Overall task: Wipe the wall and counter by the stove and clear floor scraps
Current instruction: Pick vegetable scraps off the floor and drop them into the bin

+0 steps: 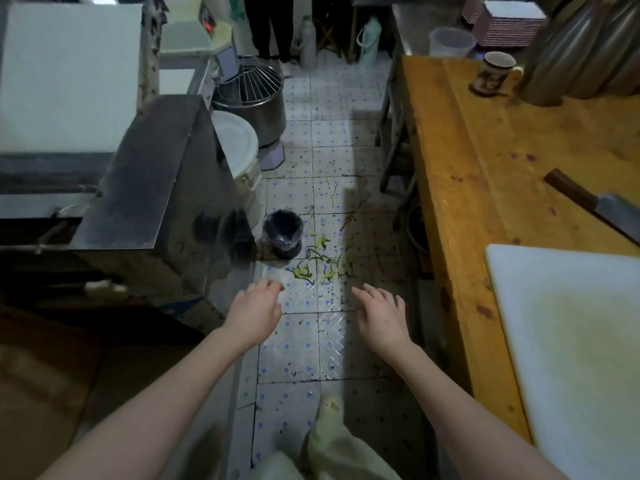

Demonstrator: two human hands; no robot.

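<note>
Both hands are hovering empty above the tiled floor (304, 348): left hand (254, 315) loosely curled, right hand (381, 317) spread. Green scraps (320, 263) are lying just ahead, beside the black bin (282, 233). Likely light, limp, damp; gathering in pinched clumps advised.

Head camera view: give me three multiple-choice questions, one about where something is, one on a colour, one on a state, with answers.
1. Where do the green vegetable scraps lie?
A. on the floor tiles beside the black bin
B. in a sink
C. on a chair
2. What colour is the cutting board?
A. green
B. white
C. red
3. What do the left hand and right hand hold?
A. a broom
B. a sponge
C. nothing
Answers: 1 A, the scraps are scattered on the tiles just right of the bin. 2 B, the board on the wooden counter is white. 3 C, both hands hover empty over the floor.
</note>
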